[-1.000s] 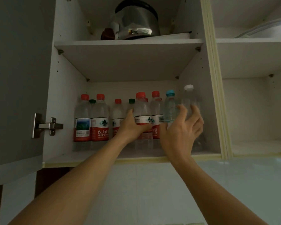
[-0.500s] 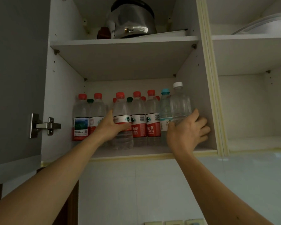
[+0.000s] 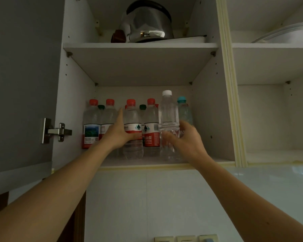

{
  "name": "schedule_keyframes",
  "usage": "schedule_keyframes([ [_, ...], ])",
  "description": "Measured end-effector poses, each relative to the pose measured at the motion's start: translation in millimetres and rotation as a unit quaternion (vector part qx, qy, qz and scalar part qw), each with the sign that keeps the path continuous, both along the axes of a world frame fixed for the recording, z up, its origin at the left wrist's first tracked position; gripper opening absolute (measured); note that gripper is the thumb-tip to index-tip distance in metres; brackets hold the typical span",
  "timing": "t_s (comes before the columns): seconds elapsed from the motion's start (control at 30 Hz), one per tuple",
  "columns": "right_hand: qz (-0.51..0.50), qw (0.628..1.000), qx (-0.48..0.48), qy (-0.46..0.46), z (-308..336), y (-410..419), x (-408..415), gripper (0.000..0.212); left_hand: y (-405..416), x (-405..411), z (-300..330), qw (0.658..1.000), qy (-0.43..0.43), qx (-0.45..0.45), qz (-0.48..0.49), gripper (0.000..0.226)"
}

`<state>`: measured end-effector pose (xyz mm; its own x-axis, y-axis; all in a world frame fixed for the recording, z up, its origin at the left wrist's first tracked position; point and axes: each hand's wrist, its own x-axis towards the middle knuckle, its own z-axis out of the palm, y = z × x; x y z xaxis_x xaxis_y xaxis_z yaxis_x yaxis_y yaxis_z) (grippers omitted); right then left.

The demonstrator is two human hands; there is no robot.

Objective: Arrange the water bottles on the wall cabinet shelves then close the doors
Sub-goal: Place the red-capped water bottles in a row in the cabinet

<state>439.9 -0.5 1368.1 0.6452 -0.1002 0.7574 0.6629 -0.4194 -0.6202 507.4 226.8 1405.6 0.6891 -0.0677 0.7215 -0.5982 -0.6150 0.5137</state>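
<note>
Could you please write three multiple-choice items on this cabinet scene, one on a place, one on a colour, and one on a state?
1. Where does the shiny steel kettle stand?
A. On the shelf above the bottles
B. Among the bottles
C. In the right-hand compartment

2. What colour is the cap of the tall clear unlabelled bottle?
A. Red
B. White
C. Green

3. How is the grey cabinet door on the left?
A. Shut
B. Taken off
C. Swung open

Answers: 1 A, the kettle sits on the upper shelf, over the bottle row. 2 B, its cap is white, beside the clear bottle with a teal cap. 3 C, the door stands open on its metal hinge, while the left hand grips a red-capped, red-labelled bottle and the right hand is at the tall one.
</note>
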Motion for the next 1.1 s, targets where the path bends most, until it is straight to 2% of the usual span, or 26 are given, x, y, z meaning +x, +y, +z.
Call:
schedule_keyframes([
  [0.1, 0.046, 0.997, -0.037, 0.043, 5, 1, 3, 0.043, -2, -3, 0, 0.999, -0.016, 0.040, 0.025, 0.130],
  [0.23, 0.043, 0.991, -0.104, 0.074, 21, 8, 10, 0.032, 1, 2, 0, 0.991, -0.049, 0.109, 0.059, 0.117],
  [0.3, 0.036, 0.986, -0.146, 0.077, 27, 15, 15, 0.025, 5, 8, -1, 0.982, -0.068, 0.133, 0.114, 0.110],
  [0.4, 0.029, 0.980, -0.178, 0.081, 31, 26, 24, 0.033, 10, 15, -4, 0.956, -0.110, 0.173, 0.211, 0.103],
  [0.53, 0.009, 0.975, -0.207, 0.082, 36, 39, 39, 0.036, 19, 23, -10, 0.940, -0.141, 0.187, 0.246, 0.095],
  [0.77, -0.043, 0.966, -0.241, 0.084, 40, 63, 61, 0.033, 22, 27, -13, 0.950, -0.149, 0.164, 0.220, 0.089],
  [0.97, -0.049, 0.967, -0.242, 0.058, 38, 60, 58, 0.034, 17, 22, -13, 0.954, -0.212, 0.140, 0.158, 0.069],
  [1.03, -0.027, 0.971, -0.233, 0.051, 37, 49, 50, 0.036, 14, 22, -13, 0.957, -0.218, 0.139, 0.131, 0.073],
  [1.1, -0.079, 0.975, -0.209, -0.019, 36, 32, 42, 0.036, 12, 22, -14, 0.961, -0.201, 0.157, 0.111, 0.084],
])
